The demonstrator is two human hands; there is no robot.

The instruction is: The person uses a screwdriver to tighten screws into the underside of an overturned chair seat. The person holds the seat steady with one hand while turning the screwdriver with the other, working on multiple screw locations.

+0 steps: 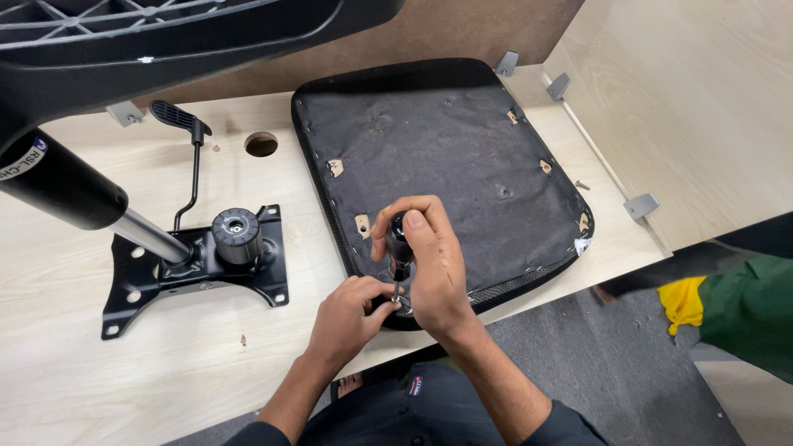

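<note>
Between left fingers (382, 291): screwdriver (400, 239) tip

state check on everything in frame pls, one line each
Right hand: gripping black screwdriver handle, upright.
Screwdriver: vertical, tip at the seat's near edge.
Left hand: pinching at the tip.
Seat cushion: upside down, flat on the table.
Chair mechanism plate: lying apart, left of the seat.

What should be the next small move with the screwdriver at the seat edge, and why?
Probably turn the screwdriver while pressing down. The right hand grips its black handle upright, the left hand pinches at its tip on the near edge of the upturned seat cushion, so a screw seems placed but not yet driven.
</note>
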